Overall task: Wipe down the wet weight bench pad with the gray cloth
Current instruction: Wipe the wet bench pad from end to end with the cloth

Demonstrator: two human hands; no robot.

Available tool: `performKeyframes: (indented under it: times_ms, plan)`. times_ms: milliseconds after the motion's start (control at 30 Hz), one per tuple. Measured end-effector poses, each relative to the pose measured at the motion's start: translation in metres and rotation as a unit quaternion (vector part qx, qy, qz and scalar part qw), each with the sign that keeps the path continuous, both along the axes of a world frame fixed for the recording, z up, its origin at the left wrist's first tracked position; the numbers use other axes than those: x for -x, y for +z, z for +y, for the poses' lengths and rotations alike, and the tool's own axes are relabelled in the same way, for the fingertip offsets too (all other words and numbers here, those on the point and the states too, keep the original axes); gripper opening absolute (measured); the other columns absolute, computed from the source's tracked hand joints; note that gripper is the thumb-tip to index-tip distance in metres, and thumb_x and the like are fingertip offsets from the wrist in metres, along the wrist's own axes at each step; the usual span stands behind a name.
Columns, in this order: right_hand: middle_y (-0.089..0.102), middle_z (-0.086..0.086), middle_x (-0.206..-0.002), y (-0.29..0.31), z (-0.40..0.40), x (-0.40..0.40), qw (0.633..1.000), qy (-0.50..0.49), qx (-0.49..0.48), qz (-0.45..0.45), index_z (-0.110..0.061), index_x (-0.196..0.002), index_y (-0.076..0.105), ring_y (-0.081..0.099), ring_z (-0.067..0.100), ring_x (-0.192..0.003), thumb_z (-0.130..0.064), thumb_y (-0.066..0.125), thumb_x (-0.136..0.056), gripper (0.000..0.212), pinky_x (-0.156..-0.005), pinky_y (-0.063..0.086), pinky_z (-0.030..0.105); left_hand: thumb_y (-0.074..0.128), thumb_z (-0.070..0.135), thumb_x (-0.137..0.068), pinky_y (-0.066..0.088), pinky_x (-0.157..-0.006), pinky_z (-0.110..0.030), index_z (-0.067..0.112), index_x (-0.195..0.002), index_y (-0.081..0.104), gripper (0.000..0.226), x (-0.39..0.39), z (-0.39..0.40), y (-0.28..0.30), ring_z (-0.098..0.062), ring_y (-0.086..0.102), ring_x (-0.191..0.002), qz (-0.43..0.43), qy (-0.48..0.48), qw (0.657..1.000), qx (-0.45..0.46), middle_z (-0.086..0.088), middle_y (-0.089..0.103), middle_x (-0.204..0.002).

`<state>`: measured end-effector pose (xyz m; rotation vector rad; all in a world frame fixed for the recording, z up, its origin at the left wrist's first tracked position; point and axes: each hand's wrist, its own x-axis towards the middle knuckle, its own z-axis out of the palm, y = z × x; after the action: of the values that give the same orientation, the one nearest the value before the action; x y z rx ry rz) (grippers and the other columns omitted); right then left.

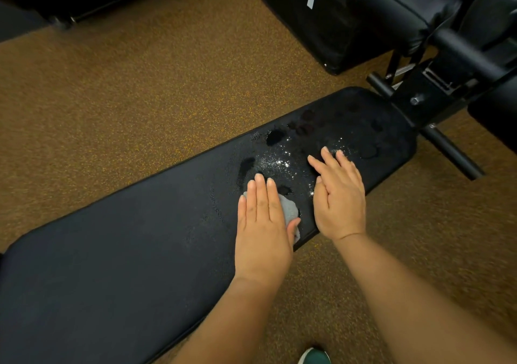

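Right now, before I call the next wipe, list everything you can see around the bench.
weight bench pad: one, black, diagonal from lower left to upper right
wet patch: one, glistening droplets, on the pad's far half
gray cloth: one, gray, on the pad, mostly covered
bench frame: one, black metal, upper right
padded box: one, black with white marking, top centre
floor: brown speckled, all around
shoe: one, green, bottom edge
left hand: one, flat, pressing the gray cloth
right hand: one, flat on the wet patch

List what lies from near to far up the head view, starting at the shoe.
Shoe → left hand → wet patch → black box.
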<state>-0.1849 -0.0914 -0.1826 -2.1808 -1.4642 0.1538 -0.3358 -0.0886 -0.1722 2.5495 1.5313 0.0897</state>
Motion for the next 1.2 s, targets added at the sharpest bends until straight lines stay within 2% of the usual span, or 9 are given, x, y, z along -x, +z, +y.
performKeyframes:
  times_ms: [267,467,567,700,867,967,1033,1100,1200]
  plan:
    - [0.044,0.001,-0.147,0.000,0.000,-0.001,1.000,0.002,-0.003,0.003,-0.024,-0.133,0.054,0.029,0.022,-0.141,-0.019,0.035,-0.093,0.045,-0.117,0.008,0.031,0.026,0.035,-0.093,0.028,-0.110,-0.045,-0.002,-0.140,0.035,0.061,-0.004,0.043,0.003,-0.033,0.033,-0.137,0.011,-0.065,0.998,-0.015,-0.022,0.034,-0.148]
    - [0.043,0.000,-0.147,-0.001,-0.001,-0.001,1.000,0.005,-0.007,0.012,-0.025,-0.133,0.054,0.029,0.022,-0.141,-0.021,0.032,-0.093,0.046,-0.117,0.011,0.034,0.017,0.033,-0.098,0.001,-0.118,-0.037,0.004,-0.148,0.011,0.059,-0.006,0.086,0.010,-0.028,0.004,-0.146,0.024,-0.067,0.997,0.005,-0.017,0.006,-0.157]
    - [0.044,0.000,-0.146,-0.001,0.000,-0.001,1.000,0.006,-0.017,0.017,-0.025,-0.132,0.055,0.030,0.023,-0.141,-0.022,0.031,-0.092,0.046,-0.117,0.010,0.033,0.024,0.029,-0.101,-0.002,-0.118,-0.036,0.005,-0.149,0.006,0.057,-0.008,0.118,0.010,-0.027,-0.002,-0.146,0.030,-0.031,0.999,-0.003,-0.016,-0.001,-0.158]
    - [0.045,0.000,-0.146,0.000,-0.001,-0.001,1.000,0.005,-0.019,0.018,-0.025,-0.131,0.056,0.031,0.023,-0.140,-0.021,0.032,-0.092,0.046,-0.117,0.010,0.032,0.026,0.028,-0.102,0.001,-0.118,-0.036,0.004,-0.149,0.009,0.056,-0.014,0.143,0.009,-0.027,-0.001,-0.146,0.023,-0.013,1.000,0.006,-0.017,0.000,-0.158]
    - [0.042,-0.003,-0.147,0.003,0.000,0.001,0.999,0.004,0.002,0.039,-0.026,-0.134,0.051,0.027,0.020,-0.141,-0.024,0.033,-0.094,0.044,-0.118,0.012,0.037,0.030,0.035,-0.100,0.000,-0.117,-0.042,0.011,-0.148,0.023,0.054,-0.017,0.143,0.017,-0.028,0.001,-0.146,-0.059,0.043,0.994,0.085,-0.014,0.008,-0.158]
    - [0.044,-0.002,-0.146,0.020,0.010,0.007,0.996,-0.012,-0.002,0.090,-0.024,-0.140,0.042,0.027,0.018,-0.140,-0.030,0.040,-0.096,0.045,-0.116,0.018,0.040,0.026,0.047,-0.099,-0.014,-0.113,-0.038,0.025,-0.151,0.006,0.060,-0.011,0.135,0.034,-0.019,-0.013,-0.145,-0.198,0.051,0.957,0.207,-0.003,-0.002,-0.160]
    - [0.039,-0.001,-0.149,0.035,0.025,0.016,0.996,0.055,-0.009,0.074,-0.024,-0.143,0.038,0.024,0.020,-0.142,-0.035,0.044,-0.096,0.049,-0.115,0.016,0.039,0.017,0.048,-0.099,-0.018,-0.114,-0.037,0.033,-0.149,0.000,0.055,-0.002,0.123,0.044,-0.011,-0.018,-0.143,-0.300,0.069,0.921,0.237,0.004,-0.007,-0.159]
    - [0.028,0.000,-0.155,0.045,0.046,0.026,0.982,0.186,-0.008,0.037,-0.026,-0.145,0.034,0.014,0.023,-0.146,-0.038,0.049,-0.094,0.055,-0.116,0.013,0.043,0.013,0.042,-0.101,-0.017,-0.114,-0.035,0.034,-0.149,0.004,0.050,0.010,0.111,0.046,-0.007,-0.016,-0.143,-0.370,0.133,0.895,0.211,0.008,-0.006,-0.159]
    - [0.017,-0.001,-0.159,0.048,0.077,0.033,0.941,0.336,0.031,-0.031,-0.033,-0.146,0.031,0.003,0.026,-0.147,-0.041,0.050,-0.093,0.058,-0.117,0.004,0.050,0.017,0.036,-0.101,-0.013,-0.114,-0.033,0.027,-0.150,0.013,0.050,0.030,0.092,0.034,-0.009,-0.010,-0.144,-0.332,0.244,0.902,0.129,0.003,0.002,-0.160]
